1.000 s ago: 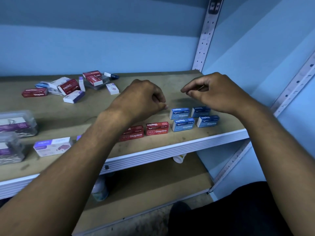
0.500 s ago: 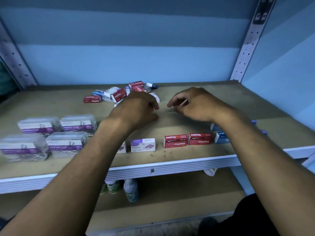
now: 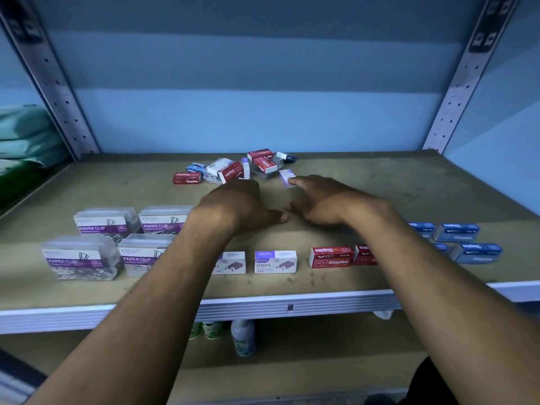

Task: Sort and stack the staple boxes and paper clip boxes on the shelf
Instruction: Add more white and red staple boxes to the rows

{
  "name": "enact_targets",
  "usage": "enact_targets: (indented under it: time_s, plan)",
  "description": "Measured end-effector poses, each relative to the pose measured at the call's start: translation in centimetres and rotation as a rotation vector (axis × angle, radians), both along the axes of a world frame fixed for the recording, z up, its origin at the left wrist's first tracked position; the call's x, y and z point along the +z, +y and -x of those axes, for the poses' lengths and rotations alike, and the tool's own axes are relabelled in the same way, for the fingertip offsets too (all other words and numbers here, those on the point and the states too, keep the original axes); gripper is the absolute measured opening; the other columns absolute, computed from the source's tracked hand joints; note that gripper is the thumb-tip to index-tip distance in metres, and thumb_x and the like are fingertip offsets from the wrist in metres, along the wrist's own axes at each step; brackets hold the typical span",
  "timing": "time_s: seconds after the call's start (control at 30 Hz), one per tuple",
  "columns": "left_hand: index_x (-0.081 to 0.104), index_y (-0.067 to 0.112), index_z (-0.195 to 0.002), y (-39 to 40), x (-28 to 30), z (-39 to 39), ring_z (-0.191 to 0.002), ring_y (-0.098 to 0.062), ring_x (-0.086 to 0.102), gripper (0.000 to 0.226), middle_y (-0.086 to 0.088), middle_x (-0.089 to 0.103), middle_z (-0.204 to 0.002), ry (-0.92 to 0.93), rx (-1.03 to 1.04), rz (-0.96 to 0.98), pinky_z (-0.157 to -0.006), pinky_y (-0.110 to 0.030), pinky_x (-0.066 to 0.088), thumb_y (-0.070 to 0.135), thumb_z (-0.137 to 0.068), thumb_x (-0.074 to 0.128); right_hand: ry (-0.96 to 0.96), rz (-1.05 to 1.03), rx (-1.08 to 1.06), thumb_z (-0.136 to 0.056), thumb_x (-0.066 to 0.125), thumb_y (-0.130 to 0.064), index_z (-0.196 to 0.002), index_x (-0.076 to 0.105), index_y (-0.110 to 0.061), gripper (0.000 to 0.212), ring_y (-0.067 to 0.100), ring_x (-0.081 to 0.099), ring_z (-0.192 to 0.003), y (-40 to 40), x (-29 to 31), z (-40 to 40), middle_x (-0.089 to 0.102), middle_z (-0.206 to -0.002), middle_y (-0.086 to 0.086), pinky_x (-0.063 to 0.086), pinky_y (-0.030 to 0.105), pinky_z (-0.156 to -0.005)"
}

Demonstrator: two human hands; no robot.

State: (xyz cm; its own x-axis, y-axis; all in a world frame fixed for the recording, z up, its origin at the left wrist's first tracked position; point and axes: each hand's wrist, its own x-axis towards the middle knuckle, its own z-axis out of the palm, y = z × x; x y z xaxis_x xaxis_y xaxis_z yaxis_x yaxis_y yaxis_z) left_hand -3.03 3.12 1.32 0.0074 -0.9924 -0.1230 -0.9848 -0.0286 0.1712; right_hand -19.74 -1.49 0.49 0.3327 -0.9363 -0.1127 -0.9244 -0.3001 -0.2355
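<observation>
A mixed pile of red, blue and white staple boxes (image 3: pixel 230 169) lies at the back middle of the wooden shelf (image 3: pixel 380 188). Along the front stand clear paper clip boxes (image 3: pixel 80 257) at the left, white staple boxes (image 3: pixel 275 261), red staple boxes (image 3: pixel 331 256) and blue staple boxes (image 3: pixel 455 232) at the right. My left hand (image 3: pixel 242 206) hovers just short of the pile with fingers spread and nothing in it. My right hand (image 3: pixel 318 200) reaches beside it, fingertips touching a small white and purple box (image 3: pixel 286 177).
Perforated metal uprights (image 3: pixel 51 83) frame the shelf on both sides, with a blue wall behind. Green packets (image 3: pixel 23 141) sit beyond the left upright. Bottles (image 3: pixel 242 336) stand on the lower shelf under the white front rail (image 3: pixel 292 306).
The view has swung left, bringing the paper clip boxes into sight. Both hands have moved forward to the pile and opened from loosely closed; the right now touches the small white box.
</observation>
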Motion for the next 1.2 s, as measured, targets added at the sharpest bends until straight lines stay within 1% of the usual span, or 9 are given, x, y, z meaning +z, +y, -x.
enact_targets:
  time_s: [0.17,0.33,0.47,0.63,0.77,0.87,0.97,1.1,1.2]
  plan:
    - [0.053,0.017,-0.134,-0.1,0.0,0.0,-0.128,-0.022,0.048,0.078,-0.005,0.05,-0.142,-0.025,-0.019,0.003,-0.096,-0.032,0.041,0.073,-0.079,0.055,0.066,0.025,-0.017,-0.098,0.047,-0.05,-0.151,0.036,-0.032,0.057,0.035,0.037,-0.138,-0.7,-0.4,-0.5,0.031,-0.155,0.003,0.038,0.047,-0.11]
    - [0.046,0.019,-0.141,0.2,0.3,-0.1,-0.136,-0.021,0.041,0.08,-0.004,0.042,-0.149,-0.015,-0.024,0.039,-0.104,-0.032,0.037,0.071,-0.081,0.055,0.09,0.061,-0.018,-0.098,0.047,-0.042,-0.133,0.056,-0.026,0.039,0.032,0.042,-0.131,-0.9,-0.5,-0.5,0.034,-0.146,0.004,0.04,0.047,-0.108]
    - [0.05,0.017,-0.138,0.7,0.4,-0.1,-0.13,-0.022,0.044,0.071,-0.006,0.045,-0.144,-0.003,-0.051,0.09,-0.1,-0.031,0.04,0.062,-0.083,0.06,-0.004,0.084,-0.013,-0.097,0.052,-0.036,-0.143,0.045,-0.026,0.048,0.028,0.042,-0.134,-0.4,0.0,-0.1,0.037,-0.147,0.002,0.041,0.043,-0.108]
    - [0.06,0.016,-0.126,1.1,0.4,-0.3,-0.118,-0.022,0.051,0.044,-0.007,0.053,-0.13,-0.022,-0.095,0.135,-0.091,-0.029,0.042,0.039,-0.089,0.062,0.021,0.103,-0.022,-0.094,0.057,-0.038,-0.109,0.067,-0.023,0.023,0.03,0.051,-0.119,-0.3,0.3,0.7,0.045,-0.124,0.006,0.045,0.041,-0.101]
    - [0.063,0.019,-0.124,1.4,0.6,-0.9,-0.12,-0.021,0.051,0.036,-0.005,0.054,-0.131,-0.02,-0.13,0.175,-0.093,-0.025,0.041,0.025,-0.089,0.064,-0.017,0.15,-0.071,-0.089,0.063,-0.05,-0.098,0.07,-0.019,0.033,0.026,0.056,-0.111,0.2,0.9,1.2,0.053,-0.118,0.007,0.047,0.036,-0.096]
    - [0.067,0.02,-0.118,1.5,0.5,-1.1,-0.117,-0.019,0.053,0.032,-0.002,0.059,-0.126,0.004,-0.148,0.206,-0.094,-0.025,0.042,0.021,-0.087,0.065,-0.008,0.139,-0.096,-0.086,0.069,-0.045,-0.09,0.068,-0.016,0.029,0.024,0.061,-0.104,0.4,0.9,1.6,0.065,-0.106,0.005,0.05,0.032,-0.084]
    - [0.063,0.021,-0.121,1.4,0.1,-1.1,-0.119,-0.02,0.053,0.034,-0.003,0.059,-0.128,0.041,-0.117,0.243,-0.098,-0.029,0.044,0.025,-0.087,0.065,-0.128,0.122,-0.112,-0.08,0.077,-0.033,-0.085,0.065,-0.025,0.015,0.019,0.062,-0.1,0.4,0.6,2.1,0.067,-0.107,-0.002,0.054,0.034,-0.088]
    - [0.058,0.016,-0.129,1.0,0.0,-1.1,-0.127,-0.022,0.048,0.043,-0.005,0.053,-0.138,0.046,-0.063,0.241,-0.101,-0.029,0.04,0.037,-0.093,0.059,-0.296,0.088,-0.101,-0.073,0.082,-0.015,-0.096,0.063,-0.03,0.033,0.013,0.064,-0.088,0.7,0.5,2.4,0.066,-0.096,-0.007,0.052,0.029,-0.072]
    - [0.058,0.015,-0.13,0.6,0.1,-1.0,-0.127,-0.022,0.049,0.045,-0.004,0.053,-0.139,0.032,-0.026,0.19,-0.098,-0.028,0.041,0.041,-0.093,0.058,-0.316,0.105,-0.066,-0.071,0.082,-0.007,-0.099,0.07,-0.027,0.036,0.011,0.061,-0.082,0.8,0.6,2.4,0.065,-0.09,-0.008,0.044,0.023,-0.063]
